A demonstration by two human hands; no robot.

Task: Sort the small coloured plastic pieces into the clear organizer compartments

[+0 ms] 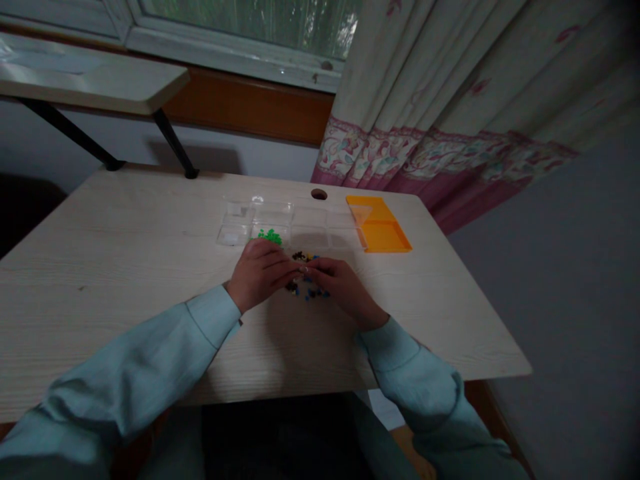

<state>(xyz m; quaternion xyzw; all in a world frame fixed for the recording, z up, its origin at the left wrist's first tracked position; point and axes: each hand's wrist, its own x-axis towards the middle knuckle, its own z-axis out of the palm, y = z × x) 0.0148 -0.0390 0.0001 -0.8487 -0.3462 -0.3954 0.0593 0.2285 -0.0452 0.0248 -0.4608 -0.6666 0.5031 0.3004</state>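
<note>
My left hand (262, 273) and my right hand (346, 287) meet over a pile of small mixed pieces (315, 292), coloured blue, dark brown, yellow and whitish. The fingers of both hands are drawn together in a pinch at the same spot. What lies between the fingertips is too small to make out. Just beyond my hands stands a clear plastic compartment box (310, 228). Small green pieces (271, 236) lie in one of its near compartments, partly behind my left hand. My hands cover part of the mixed pile.
An orange two-part tray (385, 235) lies at the right, partly overlapped by the clear box. A round cable hole (319, 194) is near the table's back edge. A raised shelf (100, 77) on black legs stands at the back left. A curtain (400, 113) hangs behind.
</note>
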